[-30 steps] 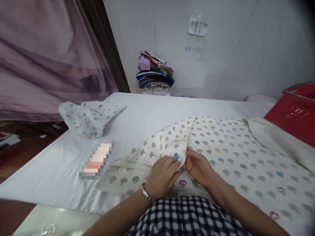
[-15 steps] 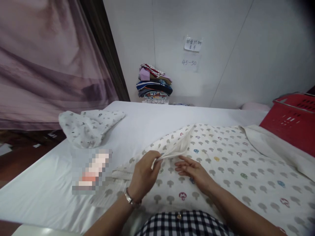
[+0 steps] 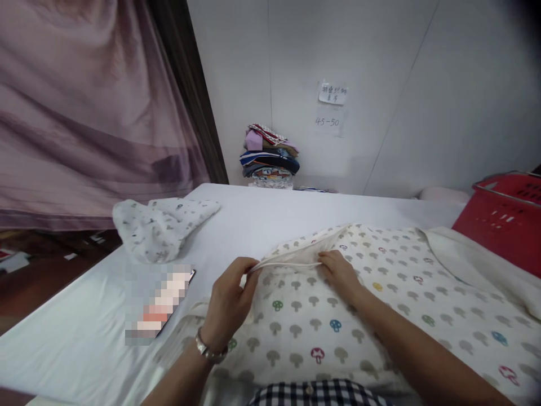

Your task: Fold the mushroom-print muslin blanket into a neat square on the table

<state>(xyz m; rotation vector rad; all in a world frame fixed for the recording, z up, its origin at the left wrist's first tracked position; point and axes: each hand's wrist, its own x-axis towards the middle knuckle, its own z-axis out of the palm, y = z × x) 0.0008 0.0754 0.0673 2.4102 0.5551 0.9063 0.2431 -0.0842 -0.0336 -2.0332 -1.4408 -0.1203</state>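
Observation:
A cream cloth printed with small mushrooms [image 3: 380, 304] lies spread over the white table [image 3: 262, 208] in front of me. My left hand [image 3: 230, 299] pinches the cloth's folded edge at its left end. My right hand [image 3: 340, 273] grips the same edge further right. The edge is stretched straight between both hands. A metal bracelet circles my left wrist.
A smaller crumpled patterned cloth [image 3: 163, 225] sits at the table's far left. A blurred flat object [image 3: 163, 301] lies near my left hand. A red plastic basket [image 3: 505, 217] stands at the right. Folded clothes [image 3: 270, 155] are stacked by the wall.
My hands have moved apart along the cloth's edge. The right hand, open half a second ago, now grips the edge. The left hand pulled the edge leftward.

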